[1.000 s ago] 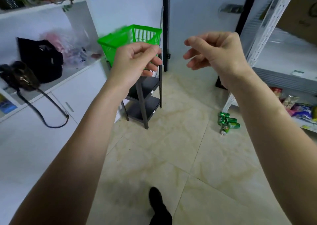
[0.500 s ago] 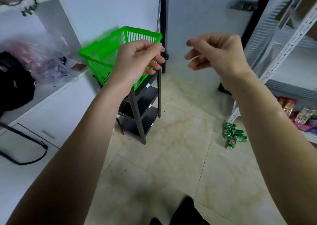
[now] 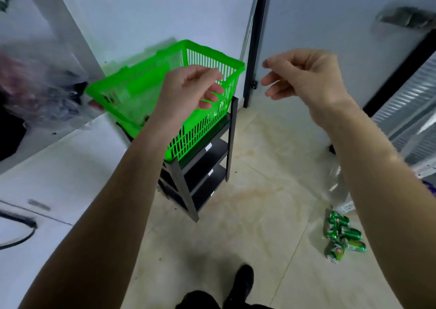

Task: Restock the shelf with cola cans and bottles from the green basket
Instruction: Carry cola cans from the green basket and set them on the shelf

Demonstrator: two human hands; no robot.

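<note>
Since the earlier frames, the green basket (image 3: pixel 151 89) grows larger in the head view and sits lower and closer, so the person is walking toward it. Both arms keep the same raised pose while the floor slides underneath.

The left hand (image 3: pixel 188 89) hovers in front of the basket's near wall; its fingers are loosely curled and hold nothing. Whether it already touches the rim, I cannot tell, because the hand covers that part. The right hand (image 3: pixel 304 75) is apart from the basket, over the floor near the dark door frame (image 3: pixel 254 49), also with relaxed curled fingers and an empty grip.

The basket stands on top of a small black rack (image 3: pixel 203 167), beside the white counter (image 3: pixel 59 167). What is inside is blurred; no cola cans or bottles can be made out in it. Some green cans (image 3: pixel 342 238) lie on the floor at the right, near a white shelf frame.

My judgement: the task is at its beginning, and reaching into or taking the basket is the next step.
</note>
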